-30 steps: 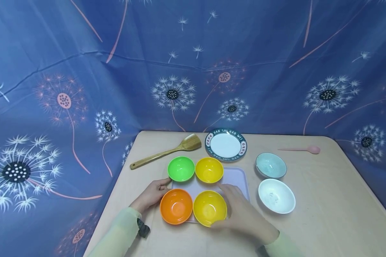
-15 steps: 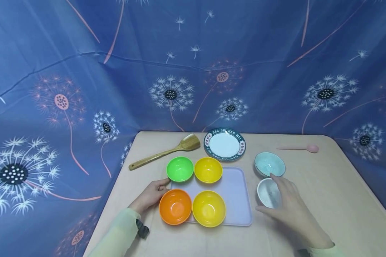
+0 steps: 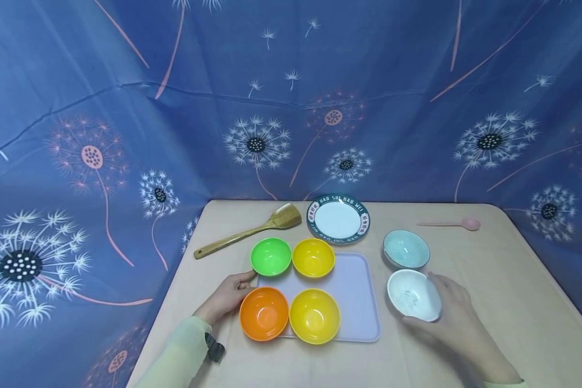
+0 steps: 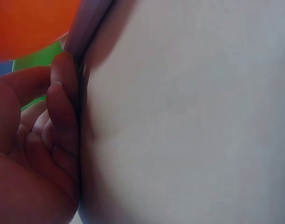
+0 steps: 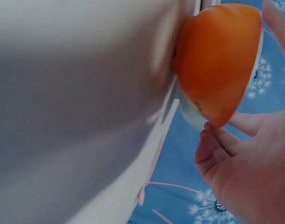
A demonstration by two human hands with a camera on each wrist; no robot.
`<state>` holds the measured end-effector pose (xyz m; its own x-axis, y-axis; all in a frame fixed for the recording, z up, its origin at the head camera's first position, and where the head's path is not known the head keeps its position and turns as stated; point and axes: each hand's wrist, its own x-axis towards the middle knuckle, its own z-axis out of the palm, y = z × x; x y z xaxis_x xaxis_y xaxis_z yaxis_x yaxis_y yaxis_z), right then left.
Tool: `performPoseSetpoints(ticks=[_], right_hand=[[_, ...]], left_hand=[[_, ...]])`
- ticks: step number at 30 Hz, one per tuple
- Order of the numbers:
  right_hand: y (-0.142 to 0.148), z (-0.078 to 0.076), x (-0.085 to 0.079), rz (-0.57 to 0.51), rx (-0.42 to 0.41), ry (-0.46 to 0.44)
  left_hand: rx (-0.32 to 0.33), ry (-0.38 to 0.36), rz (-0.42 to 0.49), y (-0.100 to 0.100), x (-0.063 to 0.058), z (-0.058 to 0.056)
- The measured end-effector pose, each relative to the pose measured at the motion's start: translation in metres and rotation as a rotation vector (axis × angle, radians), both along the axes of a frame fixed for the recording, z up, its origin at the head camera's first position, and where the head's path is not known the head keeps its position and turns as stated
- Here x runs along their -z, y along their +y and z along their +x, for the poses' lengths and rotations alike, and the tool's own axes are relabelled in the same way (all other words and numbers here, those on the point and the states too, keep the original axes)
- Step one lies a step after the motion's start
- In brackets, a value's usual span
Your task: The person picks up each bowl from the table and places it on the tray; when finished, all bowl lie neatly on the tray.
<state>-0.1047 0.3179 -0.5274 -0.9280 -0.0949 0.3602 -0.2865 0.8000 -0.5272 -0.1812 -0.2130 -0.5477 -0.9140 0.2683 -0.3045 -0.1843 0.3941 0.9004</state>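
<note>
My left hand (image 3: 227, 298) holds the left edge of a pale lilac tray (image 3: 360, 296), its fingertips at the tray's rim (image 4: 88, 25) in the left wrist view. On the tray stand a green bowl (image 3: 271, 257), an orange bowl (image 3: 264, 313) and two yellow bowls, one at the back (image 3: 313, 258) and another in front (image 3: 315, 316). Right of the tray, my right hand (image 3: 458, 318) grips a bowl that is white inside (image 3: 414, 295), thumb at its near rim and fingers around the right side. Its outside is orange (image 5: 219, 60) in the right wrist view.
Just behind the gripped bowl stands a light blue bowl (image 3: 407, 249). A green-rimmed plate (image 3: 338, 219), a wooden spatula (image 3: 252, 231) and a pink spoon (image 3: 468, 224) lie toward the back of the table (image 3: 504, 280). A blue dandelion-print cloth (image 3: 397, 134) hangs behind.
My right hand has moved right from the front yellow bowl, across to the white-lined bowl, and has taken hold of it. My left hand stays at the tray's edge.
</note>
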Motion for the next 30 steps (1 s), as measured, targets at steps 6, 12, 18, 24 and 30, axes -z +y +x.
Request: performPoseSetpoints(ticks=[6, 12, 18, 24, 30], right_hand=[[0.001, 0.000, 0.007, 0.004, 0.015, -0.057], [-0.001, -0.002, 0.008, -0.016, 0.009, -0.094], [-0.006, -0.003, 0.008, -0.023, 0.027, -0.124], [-0.008, -0.003, 0.007, -0.044, 0.034, -0.125], [-0.011, -0.001, 0.006, -0.073, 0.035, -0.124]], left_hand=[[-0.002, -0.010, 0.006, 0.000, 0.002, 0.001], [-0.002, -0.013, -0.002, 0.000, 0.002, 0.001], [0.000, -0.014, -0.020, 0.000, 0.000, 0.000], [-0.004, -0.017, -0.033, 0.000, 0.000, 0.001], [-0.008, -0.023, -0.015, 0.001, -0.003, 0.001]])
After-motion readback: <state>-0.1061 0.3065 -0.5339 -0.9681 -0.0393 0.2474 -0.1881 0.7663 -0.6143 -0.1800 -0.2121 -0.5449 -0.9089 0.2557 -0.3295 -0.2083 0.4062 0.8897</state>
